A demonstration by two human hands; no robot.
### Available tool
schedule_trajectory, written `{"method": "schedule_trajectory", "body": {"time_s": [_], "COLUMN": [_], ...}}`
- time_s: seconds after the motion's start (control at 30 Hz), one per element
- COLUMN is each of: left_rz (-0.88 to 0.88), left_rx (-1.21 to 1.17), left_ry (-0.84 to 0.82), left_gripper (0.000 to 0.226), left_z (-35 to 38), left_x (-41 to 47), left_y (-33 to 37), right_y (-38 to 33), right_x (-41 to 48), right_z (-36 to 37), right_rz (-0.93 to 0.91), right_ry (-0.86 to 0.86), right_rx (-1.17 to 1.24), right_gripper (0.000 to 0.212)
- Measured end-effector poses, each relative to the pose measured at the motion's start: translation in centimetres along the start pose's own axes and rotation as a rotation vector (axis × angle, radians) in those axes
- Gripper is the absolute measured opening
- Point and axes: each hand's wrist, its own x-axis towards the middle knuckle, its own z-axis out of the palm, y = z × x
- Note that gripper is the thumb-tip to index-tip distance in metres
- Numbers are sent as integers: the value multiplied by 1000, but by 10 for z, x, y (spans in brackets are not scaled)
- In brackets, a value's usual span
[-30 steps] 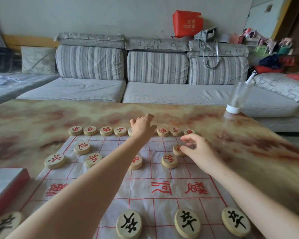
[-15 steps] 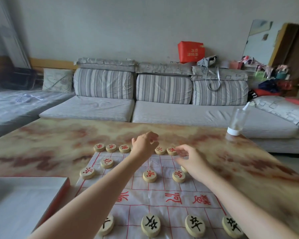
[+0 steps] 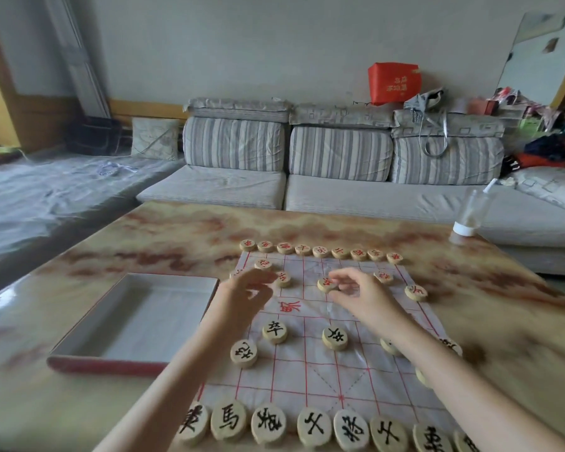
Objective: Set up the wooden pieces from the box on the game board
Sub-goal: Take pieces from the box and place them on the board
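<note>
On the table [image 3: 509, 334], head view: board [image 3: 310, 376], red row [image 3: 320, 251] along its far edge, black row [image 3: 310, 425] along the near edge, and box [image 3: 137, 321] just left. Right hand [image 3: 362, 298] pinches a red piece [image 3: 326, 284] on the far half. Left hand [image 3: 247, 293] blurred, fingers curled — grip cannot be told.

Soft dim daylight; left hand [image 3: 247, 293] motion-blurred, frame edges bowed

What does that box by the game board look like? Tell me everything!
The box is a shallow, rectangular tray, looking like cardboard: red outside, pale grey inside. It lies flat and open-topped on the marbled table, just left of the game board. No pieces show inside it. Only the table plainly touches it.
</note>
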Motion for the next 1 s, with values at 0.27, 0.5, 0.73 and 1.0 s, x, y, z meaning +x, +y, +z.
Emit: {"method": "schedule_trajectory", "body": {"time_s": [0.27, 0.5, 0.73, 1.0], "left_rz": [-10, 55, 90, 92], "left_rx": [5, 94, 216, 263], "left_ry": [131, 96, -99, -138], "left_gripper": [25, 30, 54, 56], "left_z": [-33, -53, -67, -64], "left_x": [-95, -137, -144, -148], "left_y": [-36, -61, -85, -92], "right_y": [-29, -32, -22, -20], "right_x": [-75, -105, -108, -109], "right_z": [59, 97, 126, 134], "right_rz": [-129, -209, -271, -273], "right_ry": [-128, -197, -237, -286], "right_rx": [-56, -73, -99, -128], "right_gripper": [36, 44, 51, 56]}}
